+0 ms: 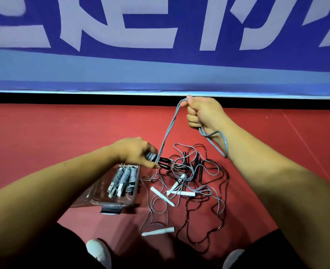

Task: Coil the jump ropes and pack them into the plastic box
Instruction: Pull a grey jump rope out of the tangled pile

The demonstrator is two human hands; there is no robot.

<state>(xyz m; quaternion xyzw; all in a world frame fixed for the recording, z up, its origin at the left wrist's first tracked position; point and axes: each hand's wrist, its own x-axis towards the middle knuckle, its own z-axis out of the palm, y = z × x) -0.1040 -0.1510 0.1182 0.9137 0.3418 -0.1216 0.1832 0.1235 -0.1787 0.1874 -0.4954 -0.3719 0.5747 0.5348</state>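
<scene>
My left hand (138,151) grips two black handles (165,162) of a grey jump rope together with a few wound turns. The grey rope (169,129) runs doubled up to my right hand (204,112), which holds it in a fist, raised above the floor; a loop hangs over my right wrist. A clear plastic box (128,204) sits on the red floor under my left forearm, with three coiled ropes (124,178) inside. To its right lies a tangled pile of loose ropes (191,183), grey and black, with white handles (180,193) and black handles.
A loose white handle (158,231) lies near my feet. My white shoes (99,251) and dark trouser legs fill the bottom edge. A blue barrier with large white lettering (160,55) stands along the far edge of the red floor.
</scene>
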